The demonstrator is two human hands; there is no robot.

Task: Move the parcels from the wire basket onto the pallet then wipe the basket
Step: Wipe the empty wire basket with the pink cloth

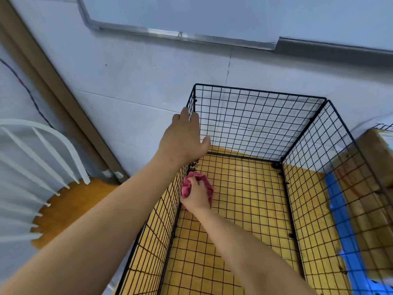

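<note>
The black wire basket (pixel 259 94) stands on a yellow floor against a pale wall, and no parcel shows inside it. My left hand (pixel 182 139) rests on the top rim of its left wall near the far left corner, fingers over the wire. Down inside the basket my right hand (pixel 196 195) grips a crumpled pink cloth (pixel 191 182) against the lower part of the left wall near the bottom grid. Brown cardboard parcels (pixel 370 188) sit on a blue pallet (pixel 344 222) just right of the basket, seen through its right wall.
A white chair back (pixel 40 167) with slats and an orange seat (pixel 70 207) stands at the left. A brown door frame (pixel 63 103) runs diagonally down the wall. A whiteboard rail (pixel 182 37) hangs on the wall above the basket.
</note>
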